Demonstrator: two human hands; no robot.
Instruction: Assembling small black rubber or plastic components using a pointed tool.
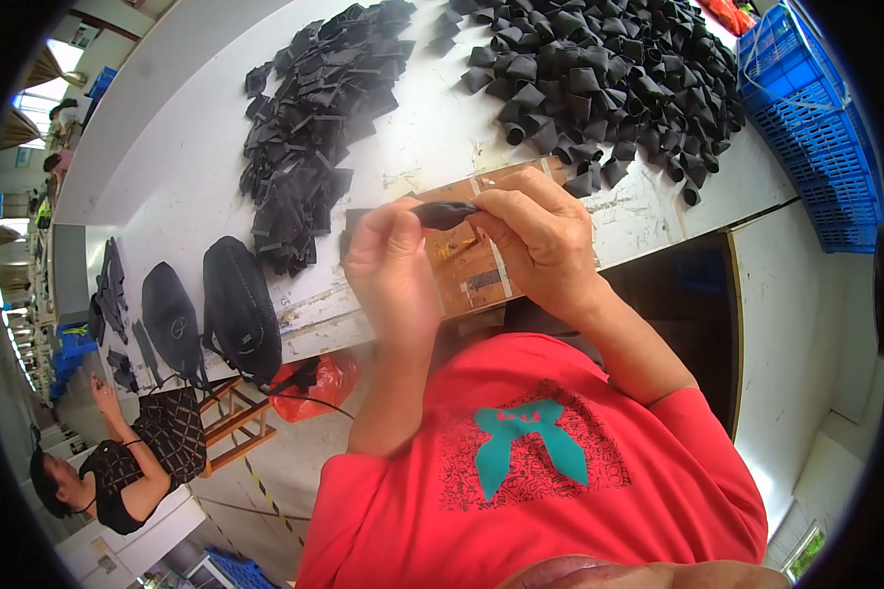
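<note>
Black fabric piece (444,213) is pinched between the left hand (391,267) and the right hand (540,236), both closed on it, held above the brown board (467,260) at the table's (167,118) near edge. With only fingertips gripping so small a piece, it could slip out, I judge. It might then fall past that edge to the floor, away from the folded pile (609,79) at the table's far right.

Small black piece (444,213), flattened, elongated, held roughly level between fingers of 2 hands, pinched at each end, lifted just above brown board at near edge of white counter.
</note>
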